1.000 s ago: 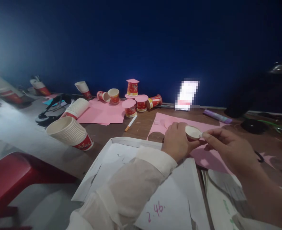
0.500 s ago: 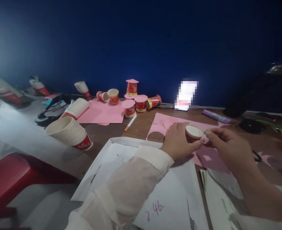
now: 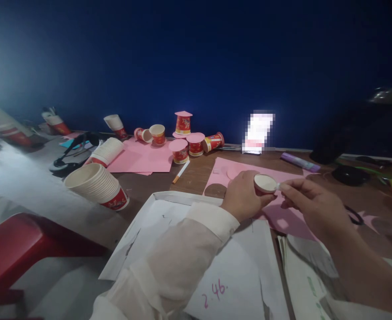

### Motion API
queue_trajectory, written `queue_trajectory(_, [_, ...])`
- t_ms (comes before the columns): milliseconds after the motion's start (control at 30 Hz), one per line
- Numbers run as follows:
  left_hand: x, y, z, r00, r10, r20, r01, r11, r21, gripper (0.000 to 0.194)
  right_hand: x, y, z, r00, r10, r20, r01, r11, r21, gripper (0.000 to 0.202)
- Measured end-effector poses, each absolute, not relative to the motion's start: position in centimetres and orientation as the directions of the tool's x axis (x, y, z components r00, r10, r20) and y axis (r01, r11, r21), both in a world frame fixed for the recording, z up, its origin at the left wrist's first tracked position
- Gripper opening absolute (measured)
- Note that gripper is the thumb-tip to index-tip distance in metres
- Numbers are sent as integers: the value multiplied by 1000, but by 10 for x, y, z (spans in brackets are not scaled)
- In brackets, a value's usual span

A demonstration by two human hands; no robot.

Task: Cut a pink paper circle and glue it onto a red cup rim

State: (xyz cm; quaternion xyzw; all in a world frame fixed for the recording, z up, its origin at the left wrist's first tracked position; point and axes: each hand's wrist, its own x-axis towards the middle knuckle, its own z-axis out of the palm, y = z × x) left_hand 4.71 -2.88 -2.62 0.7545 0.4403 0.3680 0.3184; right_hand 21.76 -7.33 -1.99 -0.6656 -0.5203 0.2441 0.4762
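Observation:
My left hand [image 3: 244,195] is wrapped round a small red paper cup [image 3: 261,193], whose pale round end faces up towards me. Against the right side of this cup, my right hand [image 3: 312,202] pinches a small whitish piece [image 3: 278,186]; its exact kind is too small to make out. Beneath both hands lies a pink paper sheet [image 3: 284,218] with round and square holes cut in it. A pink paper disc [image 3: 234,171] rests on that sheet just beyond my left hand.
Nested paper cups [image 3: 91,183] lean at the left. Several red cups with pink discs [image 3: 183,123] stand at the back. A white box lid [image 3: 169,213] lies in front, a lit phone [image 3: 258,132] behind, a purple tube [image 3: 300,162] at the right.
The cup has shifted slightly left and tilted in my left hand. My right hand has moved slightly left with it, its fingertips still at the cup's side.

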Motion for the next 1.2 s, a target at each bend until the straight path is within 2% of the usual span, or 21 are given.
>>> queue_trajectory(300, [52,-30,-28,288,910,299,472,-406,782,41,210,-74,-8,392,907,156,588,-116,-801,31])
queue_trajectory(533, [53,-28,-33,258,921,291,498,-385,777,55,212,-74,-14,414,891,188,498,-49,-866,29])
queue_trajectory(733, [53,-26,-34,293,905,307,499,-419,759,52,208,-77,-9,269,945,186,482,35,-875,24])
queue_trajectory(1067, [55,-28,-33,275,914,298,520,-402,753,58,214,-72,-17,373,919,129,512,-88,-855,27])
queue_trajectory(1200, [52,-30,-29,278,924,264,466,-370,803,70,218,-72,-21,412,888,205,507,-36,-861,28])
